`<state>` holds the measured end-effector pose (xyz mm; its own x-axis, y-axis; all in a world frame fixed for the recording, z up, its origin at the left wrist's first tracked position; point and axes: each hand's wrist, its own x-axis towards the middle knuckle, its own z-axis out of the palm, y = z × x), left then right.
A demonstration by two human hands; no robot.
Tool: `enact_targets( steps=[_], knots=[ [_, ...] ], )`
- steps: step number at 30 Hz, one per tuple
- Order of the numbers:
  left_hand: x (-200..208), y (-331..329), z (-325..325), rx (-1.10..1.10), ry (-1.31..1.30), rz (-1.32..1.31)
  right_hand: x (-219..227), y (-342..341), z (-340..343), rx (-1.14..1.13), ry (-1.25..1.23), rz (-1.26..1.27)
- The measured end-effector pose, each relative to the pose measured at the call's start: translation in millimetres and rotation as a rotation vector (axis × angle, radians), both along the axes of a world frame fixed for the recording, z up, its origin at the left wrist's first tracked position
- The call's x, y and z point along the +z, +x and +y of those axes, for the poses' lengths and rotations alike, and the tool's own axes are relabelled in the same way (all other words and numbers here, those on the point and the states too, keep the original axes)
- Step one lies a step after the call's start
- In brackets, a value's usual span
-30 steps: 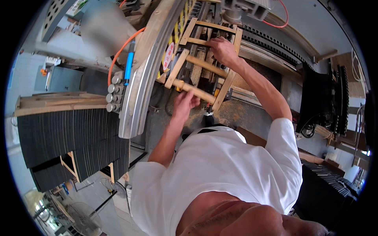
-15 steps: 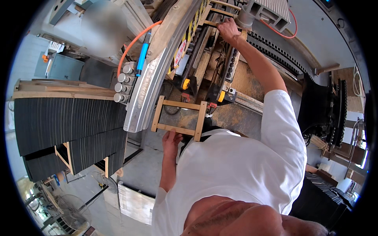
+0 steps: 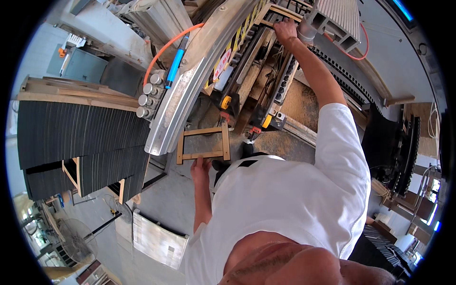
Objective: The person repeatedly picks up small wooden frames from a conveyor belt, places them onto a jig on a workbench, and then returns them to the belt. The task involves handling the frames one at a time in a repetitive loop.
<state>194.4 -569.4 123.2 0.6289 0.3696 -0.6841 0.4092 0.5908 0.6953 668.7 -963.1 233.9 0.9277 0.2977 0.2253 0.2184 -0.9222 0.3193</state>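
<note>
My left hand (image 3: 200, 171) holds a small wooden frame (image 3: 203, 155) by its near rail, fingers closed on it; the frame hangs over the floor in front of my waist. It has two side bars and two cross rails. Reaching far ahead, my right hand (image 3: 286, 33) has its fingers curled over a rail of another wooden frame (image 3: 286, 13), which lies across the far end of the machine rails (image 3: 256, 80). My right fingertips are partly hidden. A grey metal cylinder (image 3: 308, 31) stands just right of that hand.
A long metal beam (image 3: 171, 102) carrying a blue tube (image 3: 175, 66) and orange hose runs along the left. Stacked dark boards (image 3: 80, 128) stand beyond it. A black drag chain (image 3: 384, 142) is at right, a fan (image 3: 78, 240) at lower left. Sawdust covers the machine bed.
The wooden frame in my left hand has shifted left and tilted slightly. My right hand stays at the far frame as the whole view shifts a little.
</note>
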Motion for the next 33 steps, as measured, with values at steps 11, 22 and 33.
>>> enact_targets(
  steps=[11,22,33],
  knots=[
    [-29.0,-19.9,0.5,0.072,0.035,0.083,2.8,6.0,3.8,-0.080,-0.021,-0.057],
    [-22.9,-33.9,13.7,0.076,0.127,0.080,7.6,10.4,11.2,-0.127,-0.164,0.020],
    [2.3,-80.5,58.6,0.070,0.310,-0.080,18.9,1.0,15.9,-0.196,-0.160,0.061]
  ],
)
